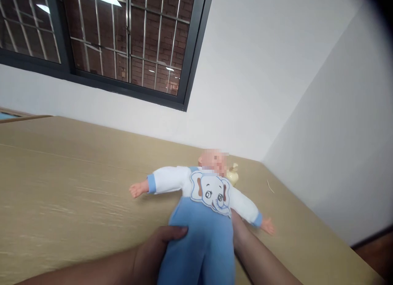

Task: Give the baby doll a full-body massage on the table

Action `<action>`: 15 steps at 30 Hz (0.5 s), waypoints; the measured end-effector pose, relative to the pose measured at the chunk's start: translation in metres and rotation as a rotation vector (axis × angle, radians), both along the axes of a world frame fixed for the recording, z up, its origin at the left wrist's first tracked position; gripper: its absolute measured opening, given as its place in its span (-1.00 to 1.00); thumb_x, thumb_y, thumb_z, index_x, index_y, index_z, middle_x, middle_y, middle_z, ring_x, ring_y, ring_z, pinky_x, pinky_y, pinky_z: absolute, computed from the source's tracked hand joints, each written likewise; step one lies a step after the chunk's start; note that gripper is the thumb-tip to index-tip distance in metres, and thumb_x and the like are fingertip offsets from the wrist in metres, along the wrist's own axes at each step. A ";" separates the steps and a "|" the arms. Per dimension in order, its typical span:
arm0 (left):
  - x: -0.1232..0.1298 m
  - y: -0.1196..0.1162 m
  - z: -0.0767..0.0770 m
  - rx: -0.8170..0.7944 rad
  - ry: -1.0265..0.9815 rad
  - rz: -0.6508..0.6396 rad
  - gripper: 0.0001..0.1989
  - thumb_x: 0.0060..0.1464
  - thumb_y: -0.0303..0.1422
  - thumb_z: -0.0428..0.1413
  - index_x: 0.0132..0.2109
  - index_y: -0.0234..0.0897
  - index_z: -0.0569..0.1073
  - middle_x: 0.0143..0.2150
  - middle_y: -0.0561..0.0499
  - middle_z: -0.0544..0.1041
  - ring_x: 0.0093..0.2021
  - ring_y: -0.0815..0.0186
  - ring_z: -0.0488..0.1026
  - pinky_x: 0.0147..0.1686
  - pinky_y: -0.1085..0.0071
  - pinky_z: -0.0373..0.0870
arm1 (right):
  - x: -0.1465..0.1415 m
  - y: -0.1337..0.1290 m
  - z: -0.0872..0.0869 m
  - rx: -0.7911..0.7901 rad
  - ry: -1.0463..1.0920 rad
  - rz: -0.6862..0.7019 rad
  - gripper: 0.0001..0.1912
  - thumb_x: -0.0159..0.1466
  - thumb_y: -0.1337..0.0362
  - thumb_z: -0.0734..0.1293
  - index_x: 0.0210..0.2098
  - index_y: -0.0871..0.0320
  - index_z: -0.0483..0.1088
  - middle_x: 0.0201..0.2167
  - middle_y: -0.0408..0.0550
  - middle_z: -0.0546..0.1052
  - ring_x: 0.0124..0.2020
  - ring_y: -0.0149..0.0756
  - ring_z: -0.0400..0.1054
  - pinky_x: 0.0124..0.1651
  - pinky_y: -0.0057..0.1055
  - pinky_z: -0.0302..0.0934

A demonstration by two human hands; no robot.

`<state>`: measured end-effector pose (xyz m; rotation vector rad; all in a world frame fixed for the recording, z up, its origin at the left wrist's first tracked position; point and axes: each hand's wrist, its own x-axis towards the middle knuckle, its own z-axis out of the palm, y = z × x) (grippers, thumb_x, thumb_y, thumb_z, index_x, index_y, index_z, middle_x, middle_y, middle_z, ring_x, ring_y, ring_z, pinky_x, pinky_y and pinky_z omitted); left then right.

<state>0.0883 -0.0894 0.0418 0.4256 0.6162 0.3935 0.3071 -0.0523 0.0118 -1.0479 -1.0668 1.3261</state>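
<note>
A baby doll (202, 223) in blue trousers and a white top with blue cuffs is face up in front of me, arms spread. A white elephant patch (213, 193) covers its chest, and its head (211, 160) points away from me. My left hand (167, 240) grips the doll at the hip, thumb across the front of the trousers and the other fingers hidden behind. On the other side, my right hand (238, 225) reaches behind the doll's torso under its arm. Only the wrist and forearm show there; the fingers are out of sight.
A tan table (76, 187) spreads below, against a white wall (245, 72). A small cream-coloured object (232, 176) stands by the doll's head, partly hidden. Farther right lies a thin pale strand (270, 187). A dark-framed window (187, 72) with metal bars is at the upper left.
</note>
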 end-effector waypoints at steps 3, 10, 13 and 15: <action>-0.005 0.008 -0.020 -0.181 -0.030 0.018 -0.39 -0.03 -0.01 0.18 -0.02 -0.47 0.53 -0.21 -0.28 0.66 -0.09 -0.12 0.61 -0.01 0.09 0.52 | 0.003 0.007 -0.014 -0.165 0.163 -0.003 -0.59 0.26 0.09 0.36 -0.02 0.21 0.54 -0.19 0.05 0.66 -0.07 0.07 0.53 0.06 -0.06 0.38; 0.002 0.021 -0.024 -0.220 0.039 0.088 -0.42 0.02 -0.02 0.17 -0.01 -0.47 0.53 -0.20 -0.29 0.66 -0.10 -0.10 0.62 -0.05 0.12 0.53 | 0.008 0.001 -0.025 -0.124 0.158 0.052 -0.37 0.30 -0.16 0.30 0.19 0.11 0.44 0.01 0.10 0.62 0.06 0.09 0.50 0.22 0.04 0.25; 0.001 0.025 -0.023 -0.116 0.130 0.066 -0.39 0.02 0.00 0.19 0.01 -0.46 0.52 -0.15 -0.30 0.65 -0.04 -0.10 0.59 0.02 0.12 0.51 | 0.008 -0.002 -0.022 -0.073 0.124 0.129 -0.43 0.29 -0.02 0.41 0.19 0.14 0.43 0.10 0.13 0.57 0.09 0.05 0.48 0.24 -0.02 0.23; 0.000 0.029 -0.023 0.009 0.203 0.068 -0.40 0.04 0.00 0.20 0.03 -0.44 0.50 -0.12 -0.29 0.65 0.00 -0.08 0.58 0.07 0.13 0.47 | 0.007 -0.002 -0.021 -0.056 0.122 0.155 -0.46 0.29 0.03 0.42 0.18 0.15 0.44 0.12 0.13 0.55 0.10 0.03 0.48 0.25 -0.03 0.23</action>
